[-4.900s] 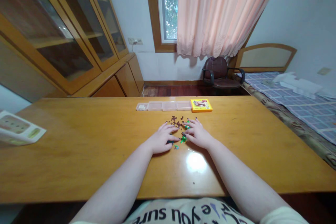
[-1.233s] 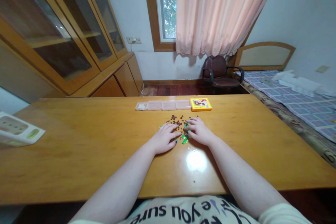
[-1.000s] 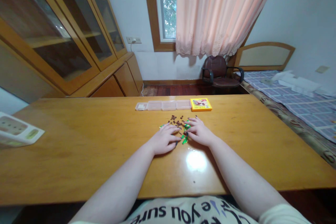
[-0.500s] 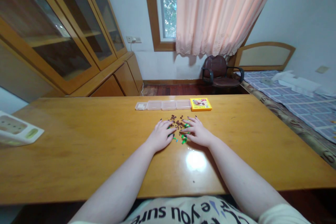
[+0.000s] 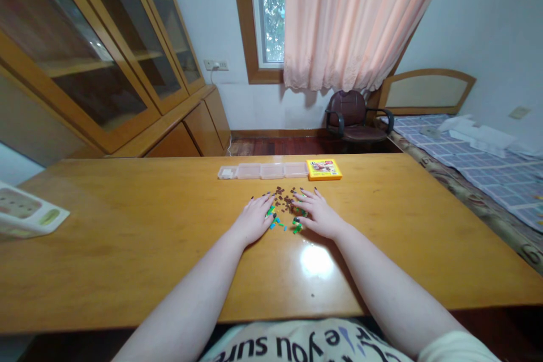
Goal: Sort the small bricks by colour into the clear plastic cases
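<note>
Small brown pieces (image 5: 285,202), which look like toy building bricks, lie scattered on the wooden table (image 5: 148,237) between my hands. My left hand (image 5: 255,219) rests palm down at the pile's left side, fingers stretched out, beside green and blue pieces (image 5: 272,225). On the right, my right hand (image 5: 316,212) lies palm down with its fingers spread, partly over green pieces (image 5: 297,227). What sits under the palms is hidden. Neither hand grips anything that I can see.
Behind the pile, a row of clear plastic trays (image 5: 261,171) adjoins a yellow box (image 5: 324,169). A white plastic object (image 5: 31,209) stands at the table's left edge. Beyond the table are an office chair (image 5: 354,116), a bed (image 5: 479,147) and a glass-door cabinet (image 5: 148,119).
My left hand has shifted a little to the left, uncovering green and blue pieces beside its thumb. My right hand has hardly moved.
</note>
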Tool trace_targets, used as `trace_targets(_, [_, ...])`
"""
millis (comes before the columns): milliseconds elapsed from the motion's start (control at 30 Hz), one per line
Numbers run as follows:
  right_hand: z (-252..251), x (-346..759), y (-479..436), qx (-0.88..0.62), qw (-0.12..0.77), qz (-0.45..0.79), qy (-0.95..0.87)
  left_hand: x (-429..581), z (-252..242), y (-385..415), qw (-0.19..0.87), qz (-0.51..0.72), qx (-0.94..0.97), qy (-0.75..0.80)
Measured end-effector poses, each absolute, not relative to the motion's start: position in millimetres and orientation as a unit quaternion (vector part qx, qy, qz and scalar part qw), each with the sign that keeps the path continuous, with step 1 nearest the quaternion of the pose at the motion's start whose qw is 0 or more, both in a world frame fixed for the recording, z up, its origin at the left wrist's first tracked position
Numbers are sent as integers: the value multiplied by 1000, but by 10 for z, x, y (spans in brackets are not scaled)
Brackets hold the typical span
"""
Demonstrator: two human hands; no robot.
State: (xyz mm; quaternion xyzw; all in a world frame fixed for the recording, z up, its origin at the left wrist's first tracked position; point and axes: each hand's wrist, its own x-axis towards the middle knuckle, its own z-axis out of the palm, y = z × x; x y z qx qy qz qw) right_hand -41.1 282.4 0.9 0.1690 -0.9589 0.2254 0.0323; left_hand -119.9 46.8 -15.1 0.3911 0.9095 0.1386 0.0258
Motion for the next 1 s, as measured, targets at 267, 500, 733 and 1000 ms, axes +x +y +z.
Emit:
trace_targets(267, [48,-395,2810,180,73,234,-953,-1293,-101,344,31,123,352,927])
trace_targets(500, [-142,-461,2852,65,21,228,-971,-1215,-144,380,91,113,373,916])
trace_targets(733, [-134,-433,2787,91,-4,194,-977,-1120,-119,418,143,91,406,898])
trace_targets(1000, [-50,-414,2765,111,19,201,-973,-1096,-60,398,140,100,441,881])
